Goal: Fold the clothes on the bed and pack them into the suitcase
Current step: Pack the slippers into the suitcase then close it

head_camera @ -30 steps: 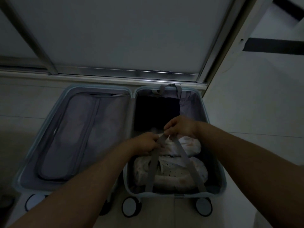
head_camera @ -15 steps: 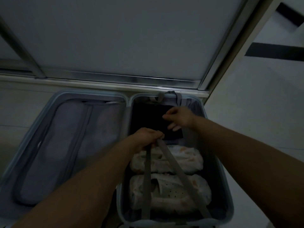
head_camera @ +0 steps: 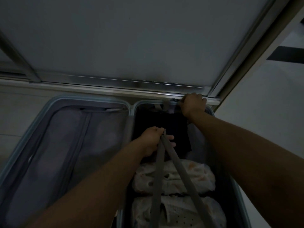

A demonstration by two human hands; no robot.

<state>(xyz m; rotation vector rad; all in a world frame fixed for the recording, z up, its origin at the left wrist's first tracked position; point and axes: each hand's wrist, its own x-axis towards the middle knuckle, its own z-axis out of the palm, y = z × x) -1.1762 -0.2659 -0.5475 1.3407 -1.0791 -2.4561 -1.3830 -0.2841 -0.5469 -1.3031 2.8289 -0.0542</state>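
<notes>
Suitcase point(head_camera: 82, 97) lies open flat on the pale floor point(head_camera: 14, 112), both halves up, its far edge against a metal door track point(head_camera: 115, 83). Hard shell, pale blue rim, rounded corners.

Left half: grey fabric divider point(head_camera: 74, 145), smooth, with a seam running near to far.

Right half, far to near:
- dark folded garment point(head_camera: 174, 127), flat and rectangular, at the far end
- far white bundle point(head_camera: 194, 175), soft and crumpled, with faint orange marks
- near white bundle point(head_camera: 181, 214), same fabric, with a patch of small perforations; the two bundles lie just beside each other

Two grey webbing straps point(head_camera: 158, 178), flat and taut, rise from the near end over both bundles and converge at the left hand point(head_camera: 153, 140). That hand is clenched on the strap ends, above the dark garment.

Right hand point(head_camera: 193, 103) is at the far rim of the right half, fingers curled on a dark strap end point(head_camera: 175, 100) just beside a grey loop point(head_camera: 166, 104). Blurred there; finer detail is not readable.

Frosted door panel point(head_camera: 131, 38) fills the far side. Scene is dim.
</notes>
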